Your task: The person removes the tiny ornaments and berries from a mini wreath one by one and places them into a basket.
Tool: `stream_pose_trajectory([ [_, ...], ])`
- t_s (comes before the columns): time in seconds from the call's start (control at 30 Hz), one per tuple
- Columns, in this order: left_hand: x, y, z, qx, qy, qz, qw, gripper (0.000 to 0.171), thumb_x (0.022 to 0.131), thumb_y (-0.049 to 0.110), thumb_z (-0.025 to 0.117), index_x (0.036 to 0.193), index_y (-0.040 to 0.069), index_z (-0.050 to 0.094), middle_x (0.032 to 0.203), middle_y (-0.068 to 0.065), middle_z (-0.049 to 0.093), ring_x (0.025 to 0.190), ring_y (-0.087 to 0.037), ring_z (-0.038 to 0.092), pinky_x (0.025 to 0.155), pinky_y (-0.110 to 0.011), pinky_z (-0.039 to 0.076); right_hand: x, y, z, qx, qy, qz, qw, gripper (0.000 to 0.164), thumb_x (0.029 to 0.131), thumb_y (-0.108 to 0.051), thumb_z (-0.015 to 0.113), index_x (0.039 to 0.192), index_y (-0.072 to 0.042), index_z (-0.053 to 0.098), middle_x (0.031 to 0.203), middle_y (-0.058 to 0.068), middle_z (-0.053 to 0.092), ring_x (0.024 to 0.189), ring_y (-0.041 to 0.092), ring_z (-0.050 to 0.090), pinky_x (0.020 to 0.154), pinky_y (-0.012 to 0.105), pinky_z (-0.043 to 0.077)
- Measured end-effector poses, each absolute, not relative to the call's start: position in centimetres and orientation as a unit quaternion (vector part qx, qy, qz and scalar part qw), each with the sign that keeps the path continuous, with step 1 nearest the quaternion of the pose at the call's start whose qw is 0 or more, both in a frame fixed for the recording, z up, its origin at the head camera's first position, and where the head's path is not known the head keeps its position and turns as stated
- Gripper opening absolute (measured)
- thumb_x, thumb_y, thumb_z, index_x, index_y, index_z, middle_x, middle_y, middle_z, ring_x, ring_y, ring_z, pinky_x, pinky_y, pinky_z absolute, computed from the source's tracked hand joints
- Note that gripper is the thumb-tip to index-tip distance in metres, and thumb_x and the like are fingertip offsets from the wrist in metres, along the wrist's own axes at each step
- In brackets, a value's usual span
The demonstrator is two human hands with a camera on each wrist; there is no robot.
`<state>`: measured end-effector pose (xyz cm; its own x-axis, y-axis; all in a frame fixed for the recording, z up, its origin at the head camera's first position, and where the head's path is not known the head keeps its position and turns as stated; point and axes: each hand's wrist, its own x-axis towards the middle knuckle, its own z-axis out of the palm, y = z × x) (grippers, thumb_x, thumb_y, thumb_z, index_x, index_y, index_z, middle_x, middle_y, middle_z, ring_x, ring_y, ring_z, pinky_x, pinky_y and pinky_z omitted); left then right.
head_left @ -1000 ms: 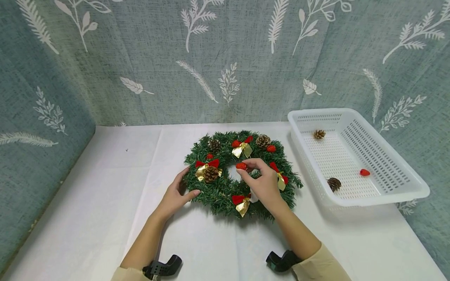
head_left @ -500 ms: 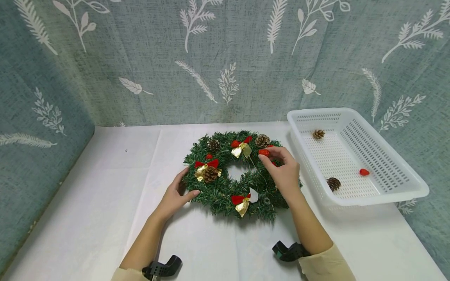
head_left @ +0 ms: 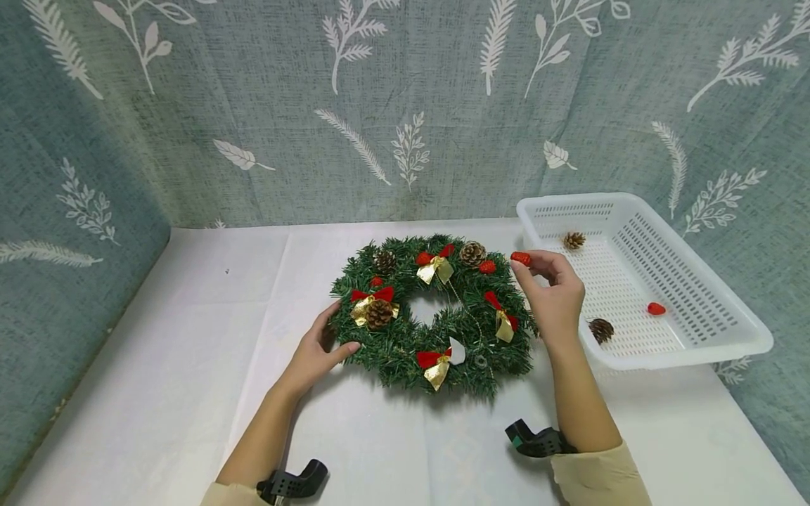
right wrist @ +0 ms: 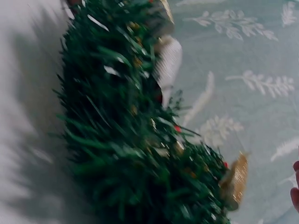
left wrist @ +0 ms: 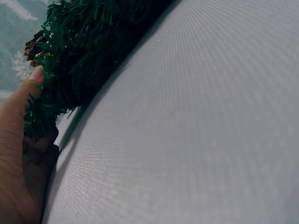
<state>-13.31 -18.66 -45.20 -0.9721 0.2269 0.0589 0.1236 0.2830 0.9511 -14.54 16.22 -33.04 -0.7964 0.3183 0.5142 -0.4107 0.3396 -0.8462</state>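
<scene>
A green wreath (head_left: pixel 395 358) lies on the white cloth, dressed with pine cones, red berries and red-and-gold bows. My left hand (head_left: pixel 316 351) grips its left edge, thumb on top and fingers around the outer side; the left wrist view shows the thumb (left wrist: pixel 35 77) against the greenery. Between the thumb and fingers of my right hand (head_left: pixel 557 299) is a small red bumpy berry ornament (head_left: pixel 521 258), held above the gap between wreath and basket. In the right wrist view the wreath (right wrist: pixel 117 116) is blurred, and only fingertips (right wrist: pixel 296 186) show at the edge.
Right of the wreath stands a white perforated plastic basket (head_left: pixel 690 362), with a pine cone (head_left: pixel 574 241) at the back, another pine cone (head_left: pixel 601 330) near the front-left wall and a red berry (head_left: pixel 656 309) inside. Leaf-patterned grey-green fabric (head_left: pixel 405 140) rises behind and beside the table.
My right hand has moved rightward from above the wreath's centre to past its right side, carrying the red berry ornament. My left hand and the wreath have stayed put.
</scene>
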Motion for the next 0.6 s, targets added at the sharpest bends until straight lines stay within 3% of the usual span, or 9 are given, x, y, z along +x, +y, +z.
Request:
stream_pose_trajectory([
  [0.33, -13.4, -18.7, -45.3, 0.11, 0.803, 0.585, 0.044, 0.08, 0.089, 0.019, 0.067, 0.152, 0.017, 0.018, 0.158, -0.012, 0.014, 0.141, -0.041, 0.018, 0.115, -0.053, 0.019, -15.9, 19.8, -34.3, -0.019, -0.752, 0.535, 0.385, 0.024, 0.08, -0.01, 0.076, 0.097, 0.006, 0.067, 0.077, -0.02, 0.058, 0.068, -0.003, 0.052, 0.064, 0.014, 0.042],
  [0.6, -13.3, -18.8, -45.4, 0.107, 0.804, 0.583, 0.044, 0.081, 0.089, 0.019, 0.068, 0.152, 0.018, 0.017, 0.158, -0.012, 0.014, 0.141, -0.041, 0.019, 0.115, -0.053, 0.019, -15.4, 22.7, -33.8, -0.097, -0.758, 0.526, 0.375, 0.026, 0.082, -0.017, 0.075, 0.097, 0.001, 0.067, 0.079, -0.023, 0.057, 0.072, -0.003, 0.053, 0.07, 0.013, 0.044],
])
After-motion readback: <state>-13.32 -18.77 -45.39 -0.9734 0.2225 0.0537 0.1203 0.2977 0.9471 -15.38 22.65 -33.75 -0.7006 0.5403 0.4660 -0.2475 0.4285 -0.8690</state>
